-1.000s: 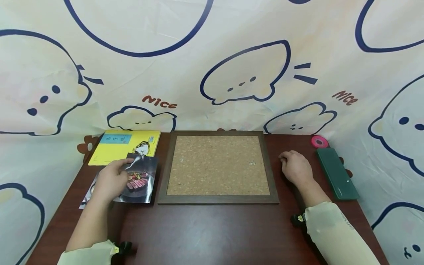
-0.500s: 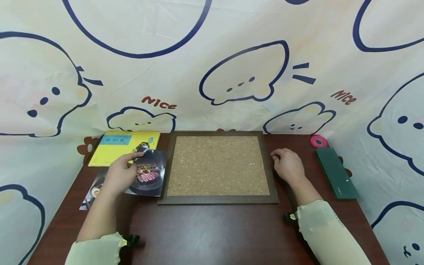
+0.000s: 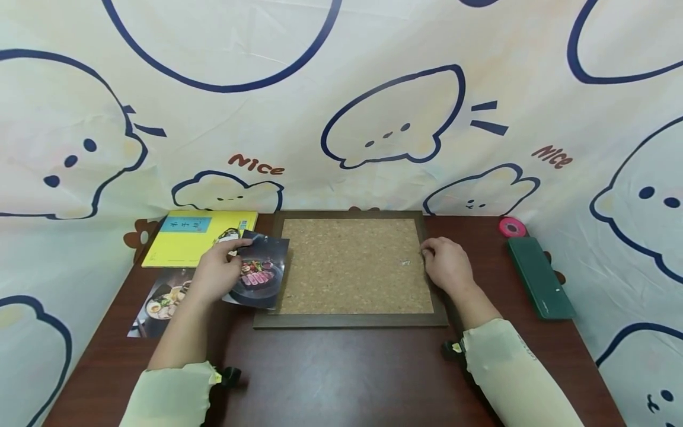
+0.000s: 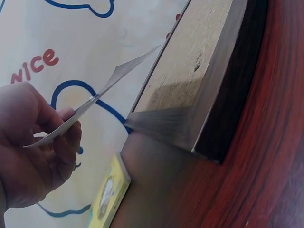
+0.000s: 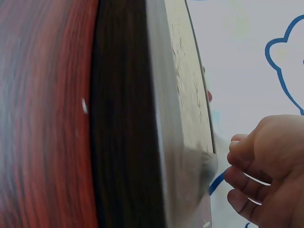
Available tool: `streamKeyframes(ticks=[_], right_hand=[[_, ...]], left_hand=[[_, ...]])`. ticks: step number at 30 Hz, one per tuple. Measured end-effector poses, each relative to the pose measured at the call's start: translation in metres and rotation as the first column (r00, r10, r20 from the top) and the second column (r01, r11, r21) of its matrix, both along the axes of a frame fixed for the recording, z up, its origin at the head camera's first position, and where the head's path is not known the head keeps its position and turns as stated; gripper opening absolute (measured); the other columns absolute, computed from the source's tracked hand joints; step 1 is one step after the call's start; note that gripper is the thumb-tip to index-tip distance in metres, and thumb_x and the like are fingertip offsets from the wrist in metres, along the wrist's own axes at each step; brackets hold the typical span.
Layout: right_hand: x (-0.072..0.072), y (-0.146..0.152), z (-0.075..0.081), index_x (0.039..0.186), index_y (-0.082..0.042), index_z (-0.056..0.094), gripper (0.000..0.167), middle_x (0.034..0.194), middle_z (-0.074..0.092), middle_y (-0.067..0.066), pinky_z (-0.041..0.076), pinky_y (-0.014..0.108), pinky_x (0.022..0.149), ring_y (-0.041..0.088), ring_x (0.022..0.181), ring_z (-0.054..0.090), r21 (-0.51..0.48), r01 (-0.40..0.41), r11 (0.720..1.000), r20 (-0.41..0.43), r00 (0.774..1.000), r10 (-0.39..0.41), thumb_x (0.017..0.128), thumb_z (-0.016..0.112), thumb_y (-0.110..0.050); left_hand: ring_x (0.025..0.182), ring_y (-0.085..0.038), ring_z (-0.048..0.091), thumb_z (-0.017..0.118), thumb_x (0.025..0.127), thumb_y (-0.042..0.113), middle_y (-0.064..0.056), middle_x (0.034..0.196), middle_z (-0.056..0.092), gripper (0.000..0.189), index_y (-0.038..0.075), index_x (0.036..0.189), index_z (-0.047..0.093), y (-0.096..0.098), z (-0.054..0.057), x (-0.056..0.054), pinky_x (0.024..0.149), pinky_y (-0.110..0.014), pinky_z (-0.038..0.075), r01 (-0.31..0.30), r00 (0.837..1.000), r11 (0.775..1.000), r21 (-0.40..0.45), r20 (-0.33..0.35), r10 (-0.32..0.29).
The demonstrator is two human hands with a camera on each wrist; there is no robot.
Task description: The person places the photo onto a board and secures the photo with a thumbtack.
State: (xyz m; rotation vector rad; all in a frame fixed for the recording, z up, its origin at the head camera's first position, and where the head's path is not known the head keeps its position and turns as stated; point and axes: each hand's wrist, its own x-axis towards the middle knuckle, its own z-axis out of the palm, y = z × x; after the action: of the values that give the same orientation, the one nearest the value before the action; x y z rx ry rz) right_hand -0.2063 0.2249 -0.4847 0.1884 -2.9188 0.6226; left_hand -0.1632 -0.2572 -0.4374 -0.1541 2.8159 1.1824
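My left hand [image 3: 217,271] pinches a dark photo print [image 3: 259,270] of sliced meat in a bowl. In the left wrist view the photo [image 4: 102,95] is seen edge-on, slightly bent, between thumb and fingers. It hangs above the left edge of a wood-framed cork board [image 3: 357,270] that lies on the table. Beside the board's right edge hovers my right hand [image 3: 449,267], loosely curled and holding nothing; the right wrist view shows its fingertips [image 5: 240,178] apart from the frame. A second food photo [image 3: 164,302] lies on the table left of my left forearm.
A yellow book [image 3: 184,246] lies at the back left. To the right are a pink tape roll [image 3: 512,227] and a dark green case [image 3: 540,279]. Patterned white cloth [image 3: 373,118] hangs behind and at the sides of the table [image 3: 331,373].
My left hand has carried the meat photo rightward from beside the book to over the board's left edge, uncovering the second photo. My right hand has moved left, closer to the board.
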Motion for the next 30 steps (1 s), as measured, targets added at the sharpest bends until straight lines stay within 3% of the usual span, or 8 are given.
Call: streamKeyframes(ticks=[7, 10, 15, 30], right_hand=[[-0.001, -0.012, -0.002, 0.111, -0.004, 0.075, 0.018, 0.11, 0.072, 0.015, 0.051, 0.055, 0.094, 0.039, 0.108, 0.065, -0.003, -0.006, 1.0, 0.014, 1.0, 0.006, 0.101, 0.065, -0.014], [-0.002, -0.016, -0.002, 0.11, -0.004, 0.076, 0.017, 0.11, 0.072, 0.015, 0.05, 0.055, 0.095, 0.039, 0.109, 0.065, -0.008, -0.014, 1.0, 0.011, 1.0, 0.014, 0.1, 0.065, -0.013], [-0.003, -0.025, -0.002, 0.109, -0.006, 0.076, 0.016, 0.109, 0.073, 0.014, 0.051, 0.056, 0.093, 0.038, 0.109, 0.065, -0.028, -0.017, 0.999, 0.004, 1.0, 0.017, 0.1, 0.066, -0.013], [-0.005, -0.053, 0.001, 0.11, -0.009, 0.077, 0.017, 0.111, 0.075, 0.01, 0.052, 0.051, 0.093, 0.033, 0.108, 0.068, -0.118, -0.028, 0.993, 0.04, 0.999, 0.033, 0.101, 0.064, -0.016]], left_hand=[[0.097, -0.034, 0.057, 0.046, 0.104, 0.011, -0.021, 0.139, 0.054, 0.047, 0.018, 0.149, 0.057, 0.011, -0.005, -0.011, 0.071, -0.036, 0.049, 0.03, 0.998, 0.998, 0.058, 0.052, -0.033], [0.095, -0.034, 0.057, 0.047, 0.104, 0.01, -0.022, 0.134, 0.056, 0.046, 0.016, 0.148, 0.058, 0.016, -0.008, -0.013, 0.07, -0.037, 0.049, 0.045, 0.998, 0.997, 0.066, 0.032, -0.047], [0.101, -0.033, 0.057, 0.049, 0.104, 0.009, -0.022, 0.139, 0.057, 0.043, 0.014, 0.146, 0.059, 0.025, -0.013, -0.016, 0.076, -0.039, 0.048, 0.05, 0.999, 0.998, 0.049, -0.009, -0.05], [0.107, -0.034, 0.06, 0.056, 0.103, 0.009, -0.022, 0.142, 0.058, 0.04, 0.013, 0.143, 0.061, 0.05, -0.022, -0.027, 0.084, -0.046, 0.051, 0.07, 0.997, 0.996, 0.052, -0.033, -0.068]])
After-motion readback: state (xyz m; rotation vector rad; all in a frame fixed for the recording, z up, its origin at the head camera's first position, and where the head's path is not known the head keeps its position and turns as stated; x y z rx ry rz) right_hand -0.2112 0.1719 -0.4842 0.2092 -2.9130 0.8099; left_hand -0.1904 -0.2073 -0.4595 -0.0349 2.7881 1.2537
